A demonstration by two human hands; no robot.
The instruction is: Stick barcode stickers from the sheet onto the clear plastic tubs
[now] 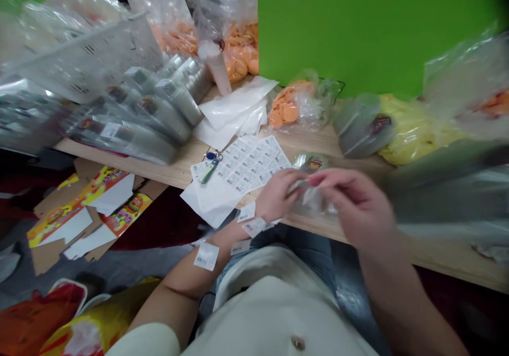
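My left hand (281,192) is closed, its fingers on a clear plastic bag (312,202) at the table's front edge. My right hand (356,205) meets it from the right, thumb and fingers pinched together; blur hides what lies between those fingertips. Just beyond the hands lies clear packaging with a printed burger label (314,162). Several white barcode stickers (207,255) cling to my left wrist and forearm. Left of my hands, sheets of barcode stickers (254,162) are spread on the table, with a keyring (209,167) on top.
Stacked clear packages (135,117) and a grey crate (103,53) crowd the left. A bag of orange discs (288,109) lies behind the sheets, near white papers (238,104). Yellow bagged items (413,128) stand right, before a green panel (377,32). Printed cardboard (91,207) sits lower left.
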